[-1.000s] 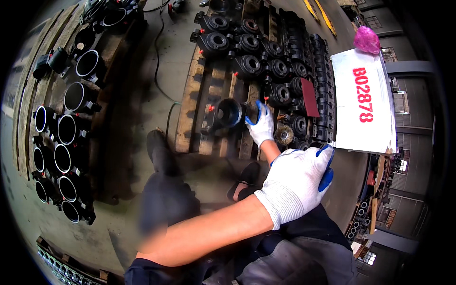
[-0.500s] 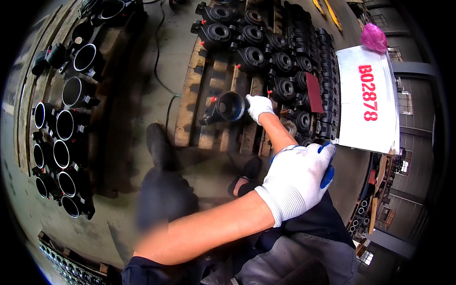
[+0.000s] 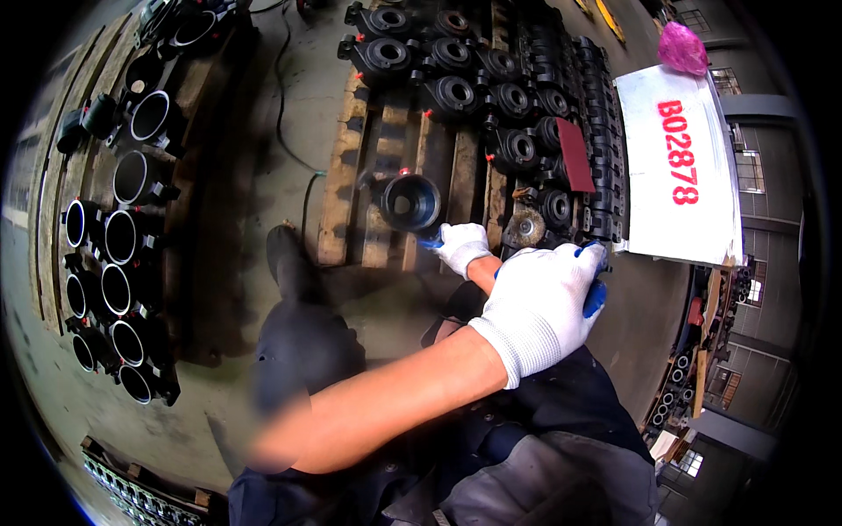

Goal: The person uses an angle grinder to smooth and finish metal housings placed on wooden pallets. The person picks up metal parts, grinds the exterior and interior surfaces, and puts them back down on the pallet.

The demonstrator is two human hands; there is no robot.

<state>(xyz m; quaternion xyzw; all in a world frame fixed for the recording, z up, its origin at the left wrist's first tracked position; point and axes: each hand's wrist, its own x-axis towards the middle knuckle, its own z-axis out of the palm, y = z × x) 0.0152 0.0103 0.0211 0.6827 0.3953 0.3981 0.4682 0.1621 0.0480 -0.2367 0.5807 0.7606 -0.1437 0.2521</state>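
My left hand (image 3: 548, 302), in a white glove with a blue palm, comes across from the lower left. Its fingers are curled round something dark that the hand mostly hides. A round bristly wire wheel (image 3: 527, 227) shows just beyond it; whether the two are joined is hidden. Farther off, my right hand (image 3: 462, 248), gloved alike, has its fingers closed at the lower right rim of a black cylindrical metal housing (image 3: 434, 207). The fingertips are somewhat blurred. The housing stands on a wooden pallet (image 3: 338, 193) with its open mouth up, a red plug (image 3: 404, 172) on its far side.
Rows of black castings (image 3: 456, 92) fill the pallet's far and right side, with a dark red sheet (image 3: 575, 156) on them. A white board (image 3: 675, 167) stands at the right, a pink bundle (image 3: 682, 48) on top. More black housings (image 3: 121, 235) stand on the left pallet.
The housing has turned, and its mouth now faces up more squarely. My right hand has moved from the rim's right side to its lower right. My left hand keeps its grip.
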